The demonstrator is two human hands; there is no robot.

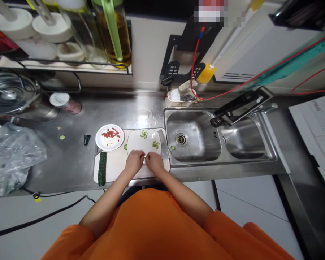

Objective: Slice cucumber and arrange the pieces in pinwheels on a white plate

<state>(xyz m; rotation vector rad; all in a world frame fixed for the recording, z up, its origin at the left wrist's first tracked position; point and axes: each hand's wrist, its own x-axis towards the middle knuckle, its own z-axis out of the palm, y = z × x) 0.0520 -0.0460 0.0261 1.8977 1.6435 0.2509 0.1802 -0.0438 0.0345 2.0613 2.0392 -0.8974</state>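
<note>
Over the near edge of a white square plate [137,139], my left hand [135,161] and my right hand [154,162] are close together with fingers curled in a pinch. Between the fingertips shows a small pale-green bit that looks like cucumber slices [144,160], mostly hidden. Two fans of cucumber slices lie on the plate, one at the far edge [143,134] and one at the right [155,144]. Under the plate is a white cutting board [116,169], with a length of dark green cucumber [102,168] at its left end. A knife blade [163,142] lies along the board's right side.
A round white plate [109,147] with red pieces overlaps the board's far left corner. A cucumber end [87,139] and a plastic bag [14,155] lie further left. The double sink [193,135] is to the right, and a seasoning rack [67,65] hangs above the counter.
</note>
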